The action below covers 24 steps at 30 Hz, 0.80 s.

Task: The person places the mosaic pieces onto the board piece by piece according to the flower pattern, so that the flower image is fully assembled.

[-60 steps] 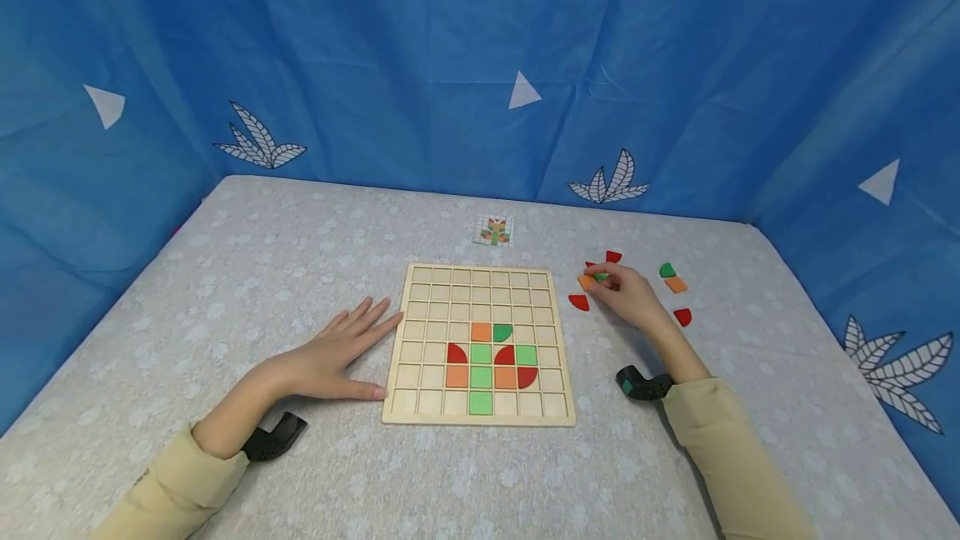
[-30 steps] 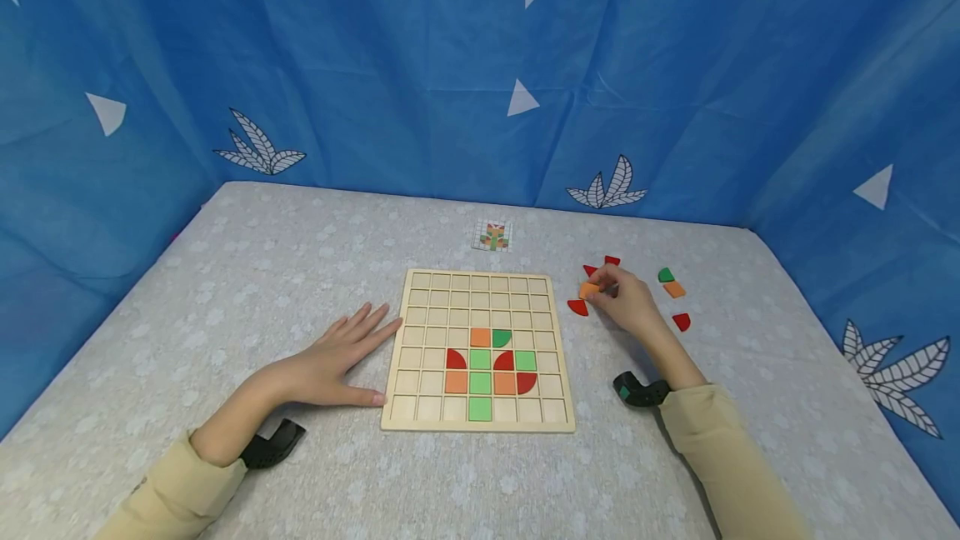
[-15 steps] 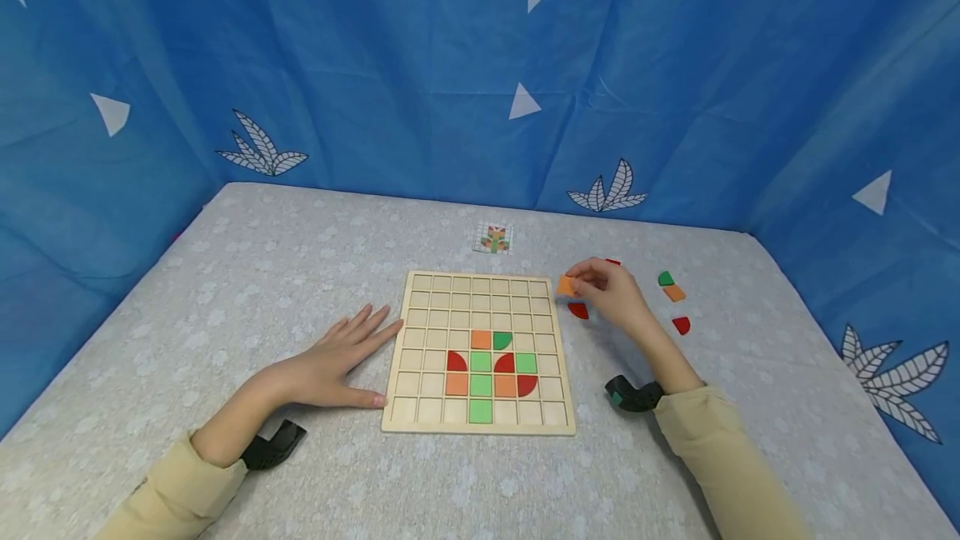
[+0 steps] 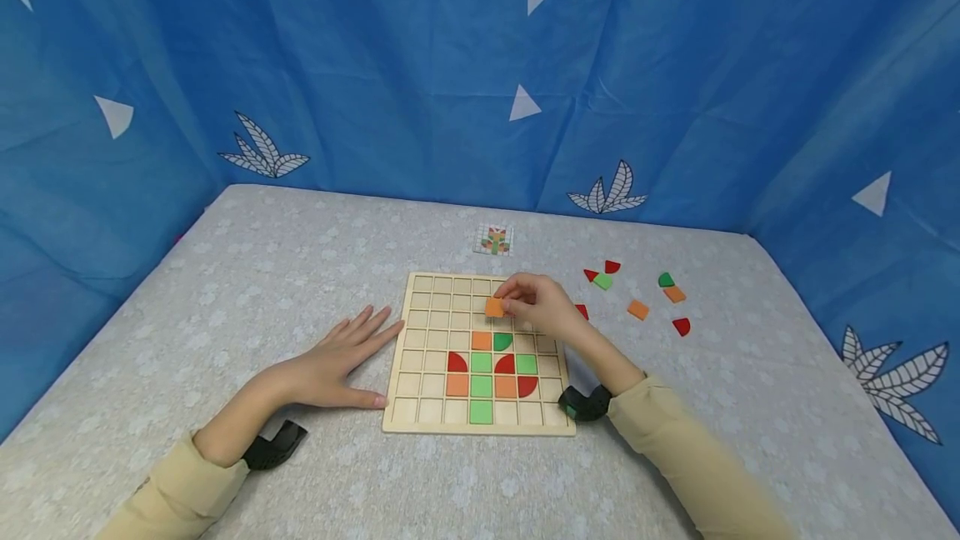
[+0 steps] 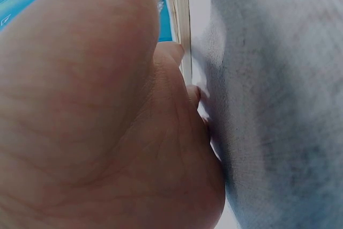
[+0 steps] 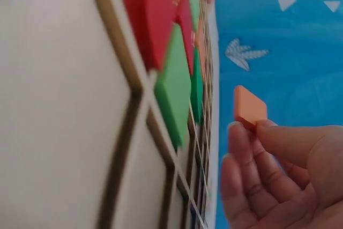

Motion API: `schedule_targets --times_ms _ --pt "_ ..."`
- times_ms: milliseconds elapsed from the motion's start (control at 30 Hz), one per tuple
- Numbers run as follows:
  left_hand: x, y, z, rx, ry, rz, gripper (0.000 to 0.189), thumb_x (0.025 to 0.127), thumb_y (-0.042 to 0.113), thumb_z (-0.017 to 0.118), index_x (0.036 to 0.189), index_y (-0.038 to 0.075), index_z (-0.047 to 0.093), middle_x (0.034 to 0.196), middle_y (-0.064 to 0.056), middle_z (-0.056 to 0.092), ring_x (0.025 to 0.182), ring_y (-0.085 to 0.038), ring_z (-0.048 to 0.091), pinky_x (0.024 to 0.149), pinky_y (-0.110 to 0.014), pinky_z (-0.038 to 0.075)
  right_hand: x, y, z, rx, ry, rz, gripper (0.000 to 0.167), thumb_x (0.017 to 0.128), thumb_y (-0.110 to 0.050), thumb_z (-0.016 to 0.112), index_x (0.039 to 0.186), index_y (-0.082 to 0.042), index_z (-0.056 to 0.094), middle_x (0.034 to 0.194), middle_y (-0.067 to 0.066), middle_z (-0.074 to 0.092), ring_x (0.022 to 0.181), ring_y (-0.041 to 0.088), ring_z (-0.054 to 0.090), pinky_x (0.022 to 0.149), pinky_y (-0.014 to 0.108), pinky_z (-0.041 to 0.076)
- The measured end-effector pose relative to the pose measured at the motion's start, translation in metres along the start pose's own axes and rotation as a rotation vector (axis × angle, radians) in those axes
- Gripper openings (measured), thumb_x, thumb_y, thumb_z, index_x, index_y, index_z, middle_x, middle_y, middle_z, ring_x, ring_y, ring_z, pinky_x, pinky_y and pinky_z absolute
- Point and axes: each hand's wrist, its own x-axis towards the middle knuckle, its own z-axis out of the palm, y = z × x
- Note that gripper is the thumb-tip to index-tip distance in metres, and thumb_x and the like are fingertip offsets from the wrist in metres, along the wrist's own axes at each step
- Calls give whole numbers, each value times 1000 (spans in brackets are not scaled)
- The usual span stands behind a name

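Note:
My right hand [image 4: 546,307] pinches an orange square tile [image 4: 493,307] between thumb and fingertips, above the upper part of a wooden grid board [image 4: 417,360]. The right wrist view shows the same orange square tile [image 6: 250,106] held clear of the board. My left hand [image 4: 334,363] lies with fingers spread at the board's left edge, thumb and fingertip touching the frame. In the board's lower middle sit orange squares [image 4: 481,342], light green squares [image 4: 481,387], red quarter-circle tiles [image 4: 527,387] and a dark green quarter-circle [image 4: 502,342].
Loose tiles lie right of the board: a light green one [image 4: 603,281], orange squares [image 4: 638,309], red pieces [image 4: 682,326] and a dark green quarter-circle [image 4: 666,279]. A pattern card [image 4: 493,240] lies behind the board. A blue curtain [image 4: 390,65] surrounds the table.
My right hand picked the orange square tile from the loose pieces and carried it left, over the board. The left hand stayed at the board's edge.

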Motion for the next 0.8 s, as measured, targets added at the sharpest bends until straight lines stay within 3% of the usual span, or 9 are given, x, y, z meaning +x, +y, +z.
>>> schedule_targets --times_ms 500,800 --pt "-1 0 0 4 -8 -3 97 80 56 66 150 7 20 153 -19 5 138 -39 -3 104 -59 2 5 5 20 -50 -50 -54 5 89 -5 64 93 -6 67 79 -1 63 72 15 58 66 30 48" --pt "1 -2 0 5 -8 -1 96 80 55 65 150 6 20 153 -21 6 137 -40 -2 104 -60 2 5 6 20 -117 -45 -30 4 88 -8 66 91 -10 68 77 -3 60 69 16 53 62 30 45"
